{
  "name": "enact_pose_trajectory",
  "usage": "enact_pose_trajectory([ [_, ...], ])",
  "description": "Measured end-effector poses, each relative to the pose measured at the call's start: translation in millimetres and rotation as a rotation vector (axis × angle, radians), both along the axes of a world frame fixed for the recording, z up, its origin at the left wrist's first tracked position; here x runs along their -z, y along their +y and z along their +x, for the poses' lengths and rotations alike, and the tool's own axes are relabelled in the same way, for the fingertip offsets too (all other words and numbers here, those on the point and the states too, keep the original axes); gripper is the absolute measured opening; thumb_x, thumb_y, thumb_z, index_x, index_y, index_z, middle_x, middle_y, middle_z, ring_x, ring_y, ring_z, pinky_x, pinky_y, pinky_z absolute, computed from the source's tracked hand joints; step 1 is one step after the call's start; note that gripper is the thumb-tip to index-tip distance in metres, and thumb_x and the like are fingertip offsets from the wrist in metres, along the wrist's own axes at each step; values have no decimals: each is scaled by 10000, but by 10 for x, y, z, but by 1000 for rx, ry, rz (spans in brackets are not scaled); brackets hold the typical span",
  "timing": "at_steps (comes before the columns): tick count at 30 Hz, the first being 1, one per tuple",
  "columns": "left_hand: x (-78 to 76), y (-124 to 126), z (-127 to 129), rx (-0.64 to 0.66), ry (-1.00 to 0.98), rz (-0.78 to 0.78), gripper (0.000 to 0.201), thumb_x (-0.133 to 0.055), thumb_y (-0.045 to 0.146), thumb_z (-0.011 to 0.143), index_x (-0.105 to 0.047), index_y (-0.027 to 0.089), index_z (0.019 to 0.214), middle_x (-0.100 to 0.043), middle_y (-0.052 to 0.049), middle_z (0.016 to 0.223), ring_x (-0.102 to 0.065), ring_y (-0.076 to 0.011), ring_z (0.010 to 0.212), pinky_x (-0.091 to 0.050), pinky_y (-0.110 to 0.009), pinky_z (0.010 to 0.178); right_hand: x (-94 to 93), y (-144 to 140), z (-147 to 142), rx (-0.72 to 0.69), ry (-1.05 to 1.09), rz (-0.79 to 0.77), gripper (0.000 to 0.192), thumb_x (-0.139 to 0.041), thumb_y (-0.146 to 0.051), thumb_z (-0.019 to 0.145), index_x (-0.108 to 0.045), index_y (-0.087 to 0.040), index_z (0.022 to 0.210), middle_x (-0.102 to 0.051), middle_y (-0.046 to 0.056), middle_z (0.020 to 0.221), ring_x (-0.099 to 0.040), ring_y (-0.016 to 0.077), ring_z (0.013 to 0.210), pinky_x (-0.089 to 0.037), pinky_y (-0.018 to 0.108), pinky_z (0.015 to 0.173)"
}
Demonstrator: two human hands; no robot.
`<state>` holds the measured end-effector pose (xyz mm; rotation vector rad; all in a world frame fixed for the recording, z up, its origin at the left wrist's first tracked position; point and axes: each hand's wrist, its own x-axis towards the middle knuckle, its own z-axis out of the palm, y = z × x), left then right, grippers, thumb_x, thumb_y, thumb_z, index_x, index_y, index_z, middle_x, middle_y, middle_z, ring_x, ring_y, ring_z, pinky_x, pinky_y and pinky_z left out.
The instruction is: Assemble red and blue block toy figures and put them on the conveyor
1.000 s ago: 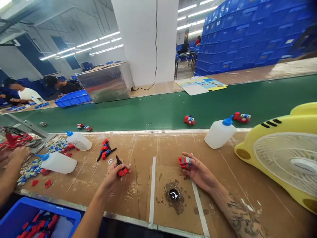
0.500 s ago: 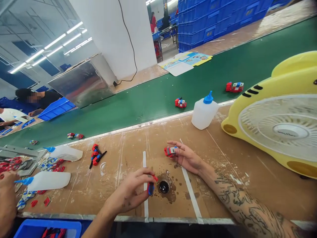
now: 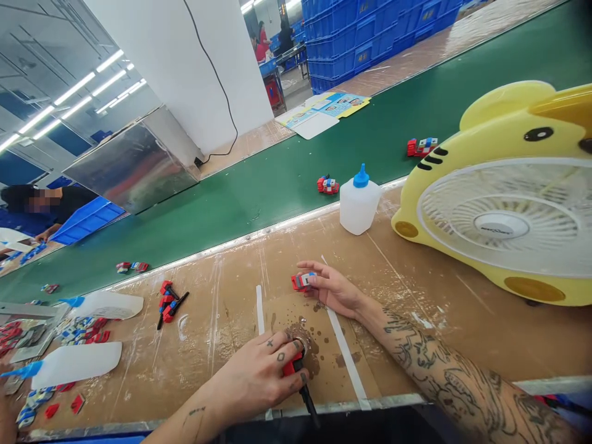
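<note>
My left hand [image 3: 254, 373] is closed on a red toy part with a black rod [image 3: 309, 404] that sticks out toward the table's front edge. Its fingers are over the small round cup [image 3: 303, 346] of dark liquid and hide most of it; whether the part touches the cup I cannot tell. Wet spots [image 3: 324, 336] surround the cup on the brown tabletop. My right hand [image 3: 337, 290] pinches a small red, grey and blue toy vehicle [image 3: 302, 282] just above the table, beyond the cup. White tape strips [image 3: 345, 351] run along the table on either side.
A white bottle with blue nozzle [image 3: 358, 209] and a yellow fan [image 3: 407, 197] stand at right. Red-black toy parts [image 3: 169, 302], two lying bottles [image 3: 76, 365] and loose pieces [image 3: 86, 330] are at left. Toy vehicles [image 3: 328, 184] sit on the green conveyor [image 3: 259, 197] behind.
My left hand has moved right to the cup and turned palm down; the black rod now shows. My right hand still holds the toy vehicle. The view has shifted slightly to the right.
</note>
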<state>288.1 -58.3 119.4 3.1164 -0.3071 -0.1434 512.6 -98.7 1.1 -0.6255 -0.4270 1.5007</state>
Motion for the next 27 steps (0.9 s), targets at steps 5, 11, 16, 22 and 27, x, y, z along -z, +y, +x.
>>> enact_pose_trajectory([
  [5, -2, -21, -13, -11, 17, -33, 224, -492, 173, 991, -640, 200, 1157, -597, -133, 1211, -572, -223, 998, -520, -341, 873, -1, 0, -5, 2, -15, -3, 521, -888, -276, 687, -642, -196, 1139, -734, 64, 1027, -694, 165, 870, -517, 250, 727],
  [11, 100, 116, -173, -211, 0, -285, 370, -471, 84, 945, -617, 267, 1232, -567, -115, 1274, -558, -216, 1014, -504, -347, 889, -16, -25, -58, -12, -60, -4, 580, -916, -232, 621, -659, -187, 1138, -741, 59, 993, -684, 177, 896, -509, 289, 818],
  [16, 350, 243, -264, -740, -290, -916, 331, -698, 236, 865, -645, 222, 1192, -669, -85, 1109, -620, -222, 1017, -494, -330, 927, 22, -65, -154, -17, -155, 66, 581, -928, -207, 593, -666, -208, 1111, -734, 53, 1019, -670, 187, 889, -500, 296, 790],
  [22, 537, 312, -47, -1034, -532, -1322, 469, -794, 304, 766, -659, 169, 1195, -702, -104, 1126, -652, -241, 1030, -508, -330, 939, 112, -35, -211, -11, -277, 143, 587, -925, -237, 633, -627, -228, 1139, -713, 72, 1103, -665, 202, 963, -490, 316, 846],
  [27, 544, 347, 126, -1000, -482, -1172, 434, -758, 287, 796, -678, 166, 1205, -726, -103, 1088, -669, -235, 963, -526, -336, 896, 137, -54, -213, 4, -379, 168, 577, -907, -248, 648, -610, -242, 1142, -692, 63, 1093, -660, 236, 1016, -509, 356, 879],
])
